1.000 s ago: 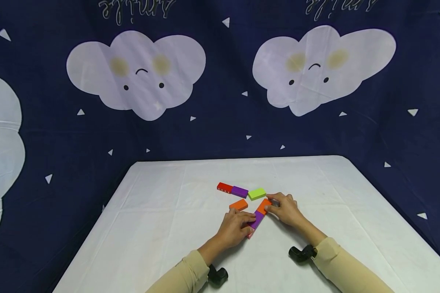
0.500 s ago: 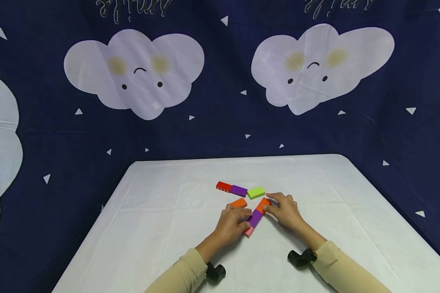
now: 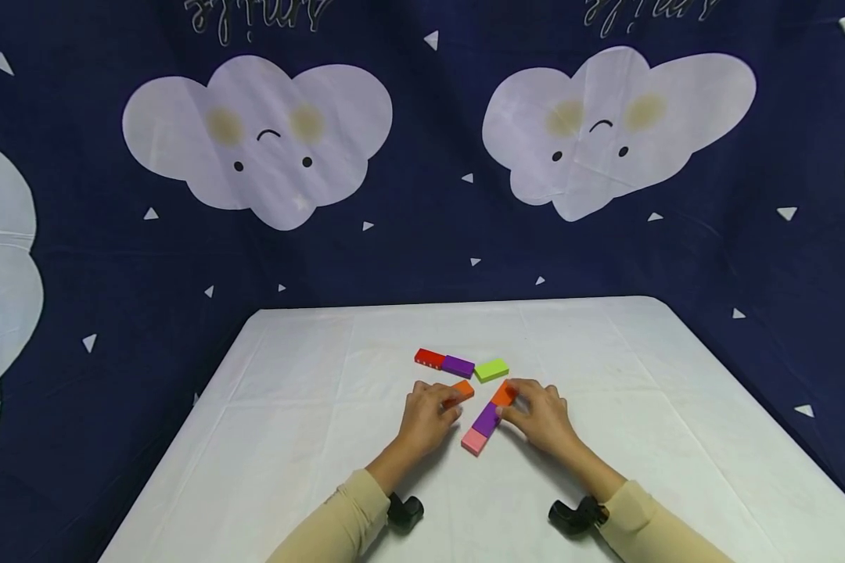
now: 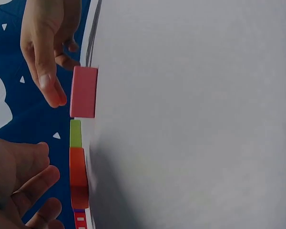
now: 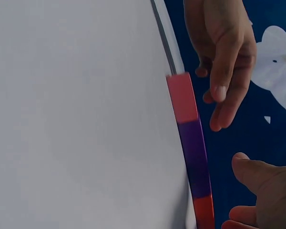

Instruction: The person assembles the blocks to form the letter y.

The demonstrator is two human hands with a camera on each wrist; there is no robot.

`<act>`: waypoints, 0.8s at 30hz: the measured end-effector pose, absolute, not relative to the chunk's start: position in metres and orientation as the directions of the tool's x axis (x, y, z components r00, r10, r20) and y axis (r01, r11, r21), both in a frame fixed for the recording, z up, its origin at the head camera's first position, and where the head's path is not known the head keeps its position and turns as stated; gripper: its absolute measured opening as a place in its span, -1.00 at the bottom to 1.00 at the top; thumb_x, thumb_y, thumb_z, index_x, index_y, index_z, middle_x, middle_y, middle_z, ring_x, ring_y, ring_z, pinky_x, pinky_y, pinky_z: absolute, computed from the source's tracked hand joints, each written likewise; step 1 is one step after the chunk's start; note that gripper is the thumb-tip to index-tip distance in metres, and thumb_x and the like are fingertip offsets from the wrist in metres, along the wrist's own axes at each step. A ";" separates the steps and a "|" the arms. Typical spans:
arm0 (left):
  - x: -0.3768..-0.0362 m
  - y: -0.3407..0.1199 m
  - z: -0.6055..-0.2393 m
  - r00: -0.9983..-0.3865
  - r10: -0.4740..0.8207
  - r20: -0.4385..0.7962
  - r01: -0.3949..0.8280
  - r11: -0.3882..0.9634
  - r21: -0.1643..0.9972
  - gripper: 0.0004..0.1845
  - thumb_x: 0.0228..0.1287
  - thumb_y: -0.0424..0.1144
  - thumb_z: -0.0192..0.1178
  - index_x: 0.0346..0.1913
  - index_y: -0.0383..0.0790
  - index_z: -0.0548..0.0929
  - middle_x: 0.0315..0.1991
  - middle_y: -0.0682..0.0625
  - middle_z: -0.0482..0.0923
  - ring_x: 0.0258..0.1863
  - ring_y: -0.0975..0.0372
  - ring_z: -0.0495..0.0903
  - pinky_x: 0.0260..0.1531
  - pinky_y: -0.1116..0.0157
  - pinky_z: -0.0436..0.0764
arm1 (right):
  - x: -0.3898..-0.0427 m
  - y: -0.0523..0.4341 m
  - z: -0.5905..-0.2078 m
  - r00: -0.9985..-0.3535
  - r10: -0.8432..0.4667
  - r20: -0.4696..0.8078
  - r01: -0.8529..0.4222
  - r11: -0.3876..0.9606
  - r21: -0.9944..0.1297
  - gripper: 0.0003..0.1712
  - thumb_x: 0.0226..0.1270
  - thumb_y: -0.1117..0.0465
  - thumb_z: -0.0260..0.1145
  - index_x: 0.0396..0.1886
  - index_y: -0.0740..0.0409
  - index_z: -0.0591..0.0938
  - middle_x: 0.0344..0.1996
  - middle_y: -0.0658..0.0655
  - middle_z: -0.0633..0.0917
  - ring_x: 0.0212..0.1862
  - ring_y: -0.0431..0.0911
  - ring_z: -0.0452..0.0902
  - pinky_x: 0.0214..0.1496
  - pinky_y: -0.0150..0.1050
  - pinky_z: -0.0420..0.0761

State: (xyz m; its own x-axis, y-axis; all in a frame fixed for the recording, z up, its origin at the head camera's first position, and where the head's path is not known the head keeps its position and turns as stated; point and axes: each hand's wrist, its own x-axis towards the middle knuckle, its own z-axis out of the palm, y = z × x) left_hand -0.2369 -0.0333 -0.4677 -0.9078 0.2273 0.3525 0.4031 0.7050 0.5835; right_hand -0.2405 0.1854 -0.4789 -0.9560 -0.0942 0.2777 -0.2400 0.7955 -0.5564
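The left hand (image 3: pixel 420 420) has shifted left from the pink-purple-orange block row (image 3: pixel 485 422) to the lone orange block (image 3: pixel 467 389), fingers parted, gripping nothing; the right hand (image 3: pixel 545 418), likewise loose and holding nothing, has edged nearer along the row's right side.

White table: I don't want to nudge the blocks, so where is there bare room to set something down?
The white table is bare left of the left hand and red block, right of the right hand, and in the strip between the lime block and blue backdrop. It is crowded in the middle, where the pink-purple-orange row lies between the hands.
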 end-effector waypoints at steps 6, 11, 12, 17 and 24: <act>-0.240 -0.036 -0.467 -0.902 0.198 0.383 0.400 0.715 0.574 -0.80 0.07 -0.26 0.34 -0.19 -0.10 0.74 -0.16 0.07 0.71 -0.22 0.22 0.41 -0.27 0.32 0.27 | -0.233 0.179 -0.481 -0.953 -0.103 0.285 -0.247 0.809 -0.533 -0.30 0.03 -0.15 0.40 0.16 0.09 0.57 0.12 0.17 0.60 -0.08 0.09 0.41 -0.17 -0.11 0.24; -0.245 -0.039 -0.467 -0.910 0.179 0.375 0.379 0.728 0.571 -0.79 0.08 -0.25 0.34 -0.18 -0.10 0.74 -0.15 0.06 0.70 -0.21 0.22 0.41 -0.28 0.32 0.26 | -0.227 0.174 -0.482 -0.950 -0.112 0.291 -0.253 0.824 -0.507 -0.28 0.02 -0.15 0.41 0.16 0.08 0.56 0.12 0.17 0.60 -0.11 0.06 0.40 -0.15 -0.09 0.26; -0.245 -0.039 -0.467 -0.914 0.173 0.366 0.368 0.731 0.574 -0.79 0.08 -0.25 0.34 -0.17 -0.10 0.74 -0.14 0.06 0.70 -0.20 0.22 0.41 -0.27 0.32 0.25 | -0.226 0.173 -0.482 -0.950 -0.112 0.291 -0.251 0.827 -0.502 -0.28 0.01 -0.15 0.41 0.17 0.08 0.56 0.11 0.16 0.60 -0.11 0.05 0.39 -0.15 -0.09 0.26; -0.249 -0.041 -0.467 -0.925 0.159 0.344 0.343 0.736 0.584 -0.77 0.09 -0.25 0.33 -0.14 -0.12 0.73 -0.12 0.02 0.70 -0.20 0.20 0.39 -0.27 0.30 0.24 | -0.221 0.167 -0.484 -0.936 -0.128 0.328 -0.280 0.836 -0.472 -0.28 -0.02 -0.14 0.43 0.14 0.09 0.57 0.09 0.16 0.61 -0.15 0.03 0.38 -0.20 -0.13 0.25; -0.251 -0.042 -0.465 -0.927 0.160 0.338 0.342 0.731 0.591 -0.77 0.10 -0.23 0.33 -0.15 -0.13 0.73 -0.10 -0.01 0.69 -0.20 0.18 0.38 -0.27 0.29 0.24 | -0.218 0.162 -0.484 -0.930 -0.133 0.343 -0.295 0.827 -0.478 -0.27 -0.05 -0.13 0.46 0.13 0.09 0.58 0.13 0.12 0.59 -0.20 -0.01 0.31 -0.23 -0.18 0.19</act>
State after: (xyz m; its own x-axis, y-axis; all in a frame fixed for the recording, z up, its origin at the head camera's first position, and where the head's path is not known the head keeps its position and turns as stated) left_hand -0.2514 -0.0418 -0.4651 -0.9273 0.1599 0.3383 0.3416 0.7308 0.5910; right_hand -0.2175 0.1618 -0.4839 -0.9300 -0.1328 0.3428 -0.2945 0.8272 -0.4785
